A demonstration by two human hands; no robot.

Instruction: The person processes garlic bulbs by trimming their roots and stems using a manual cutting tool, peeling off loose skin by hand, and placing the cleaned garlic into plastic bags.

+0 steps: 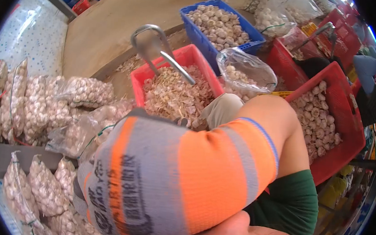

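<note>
Your gloved right hand (143,180) fills the foreground; whether its fingers grip anything cannot be determined. Just beyond it, a red crate (138,88) contains garlic skins (172,92). Farther out, a blue crate (252,45) holds garlic bulbs (217,25); rightward, a second red crate (341,90) holds more.

The gloved right hand (134,179) is raised, elbow (279,113) bent

Fairly bright, diffuse light covers the floor (105,16), leaving soft shadows. White glare streaks the dotted panel (29,23) beside its left edge; a bluish-white strip (372,35) glows at upper right. Fisheye curvature bends the outer areas into black corners. Blur smears the metal handle's (171,62) opening; distant bagged garlic (271,18) looks soft.
</note>
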